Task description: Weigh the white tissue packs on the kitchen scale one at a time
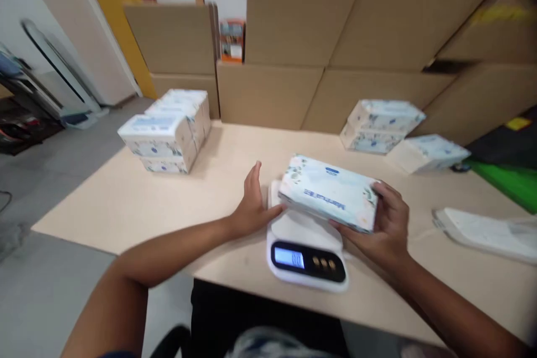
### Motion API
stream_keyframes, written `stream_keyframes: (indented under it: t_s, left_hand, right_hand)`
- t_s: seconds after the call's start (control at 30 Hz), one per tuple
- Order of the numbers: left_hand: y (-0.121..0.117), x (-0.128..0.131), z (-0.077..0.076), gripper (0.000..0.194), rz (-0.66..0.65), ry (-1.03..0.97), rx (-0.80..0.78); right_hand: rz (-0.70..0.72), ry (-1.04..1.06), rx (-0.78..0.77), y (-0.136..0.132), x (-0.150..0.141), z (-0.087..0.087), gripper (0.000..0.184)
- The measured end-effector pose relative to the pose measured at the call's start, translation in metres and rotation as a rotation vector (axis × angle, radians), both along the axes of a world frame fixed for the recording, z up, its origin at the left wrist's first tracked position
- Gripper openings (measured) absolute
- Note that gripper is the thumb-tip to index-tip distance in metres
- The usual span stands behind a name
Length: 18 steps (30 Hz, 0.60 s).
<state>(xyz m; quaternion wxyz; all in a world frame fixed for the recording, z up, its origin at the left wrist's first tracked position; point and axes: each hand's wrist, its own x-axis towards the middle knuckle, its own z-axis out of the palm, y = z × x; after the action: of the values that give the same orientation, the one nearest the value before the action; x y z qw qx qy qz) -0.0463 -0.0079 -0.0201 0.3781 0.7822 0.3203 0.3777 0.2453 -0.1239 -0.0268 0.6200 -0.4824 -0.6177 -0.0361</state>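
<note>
A white and pale blue tissue pack (329, 190) with a flower print is tilted above the kitchen scale (308, 277). My right hand (388, 224) grips its right end, thumb along the near edge and fingers round the side. At the pack's left end is my left hand (254, 210), fingers apart, with the thumb close to the lower corner; whether it touches cannot be made out. The white scale has a lit display that seems to read zero, and several buttons beside it.
Stacked tissue packs (163, 134) stand at the table's left rear. Two more stacked packs (384, 123) and a single tilted pack (434, 151) are at the right rear. Cardboard boxes (268, 95) line the back edge. A white item in clear plastic (486, 229) lies at right.
</note>
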Motion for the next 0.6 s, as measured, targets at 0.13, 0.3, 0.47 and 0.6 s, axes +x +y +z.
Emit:
stream_keyframes:
  t_s: [0.13,0.3,0.47,0.6]
  left_hand:
    - [0.057,-0.016,0.009,0.118,0.280,-0.015,-0.052]
    - [0.089,-0.036,0.016,0.058,0.386,-0.064,-0.162]
    - [0.088,-0.036,0.017,0.028,0.327,-0.138,-0.276]
    - [0.090,-0.036,0.021,0.032,0.342,-0.153,-0.279]
  right_hand:
    - [0.007,0.160,-0.161,0.065,-0.002,0.025,0.097]
    - [0.118,0.256,-0.604,0.188,-0.055,0.060,0.141]
    - [0.153,0.136,-0.717,0.280,-0.113,0.056,0.138]
    - [0.177,-0.030,-0.746,0.315,-0.139,0.045,0.099]
